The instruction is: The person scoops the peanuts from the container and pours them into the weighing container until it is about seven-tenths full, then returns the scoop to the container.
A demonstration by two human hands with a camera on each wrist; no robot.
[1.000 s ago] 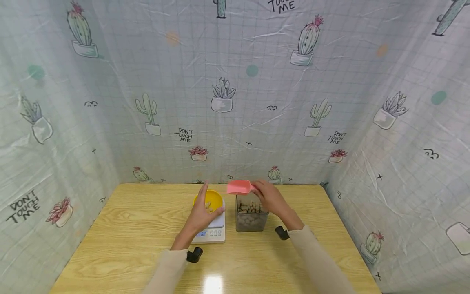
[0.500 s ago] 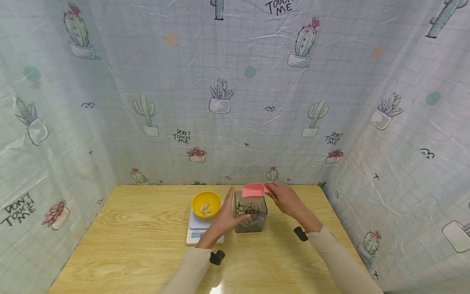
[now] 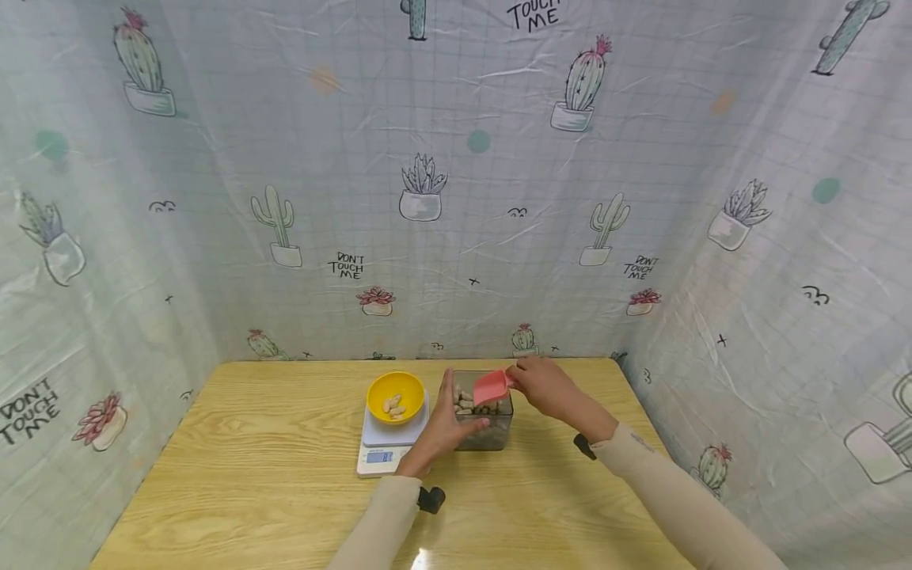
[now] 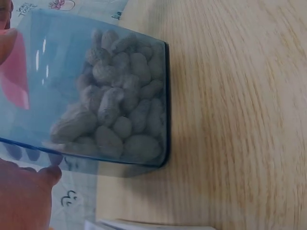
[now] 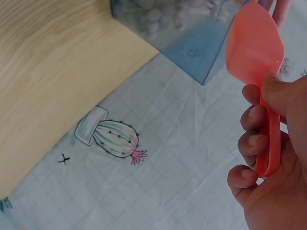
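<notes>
My right hand [image 3: 545,384] grips the handle of a pink scoop [image 3: 492,386], with fingers curled round it in the right wrist view. Its bowl is tilted down into the mouth of a clear grey plastic container [image 3: 492,435], over the peanuts [image 4: 115,96] inside. My left hand [image 3: 442,427] holds that container at its left side, thumb across the front and fingers along the side wall. Left of it, a yellow bowl [image 3: 381,388] with several peanuts [image 3: 394,407] sits on a white kitchen scale [image 3: 370,467], which my left forearm partly covers.
Everything stands on a wooden table [image 3: 271,475]. A cactus-print curtain [image 3: 456,237] encloses the back and both sides, close behind the container. A black wrist camera [image 3: 431,499] is on the left wrist, another [image 3: 584,446] on the right.
My left hand has moved right, from beside the yellow bowl to the container, and now holds it. The scoop has moved right and dipped lower, down into the container's mouth.
</notes>
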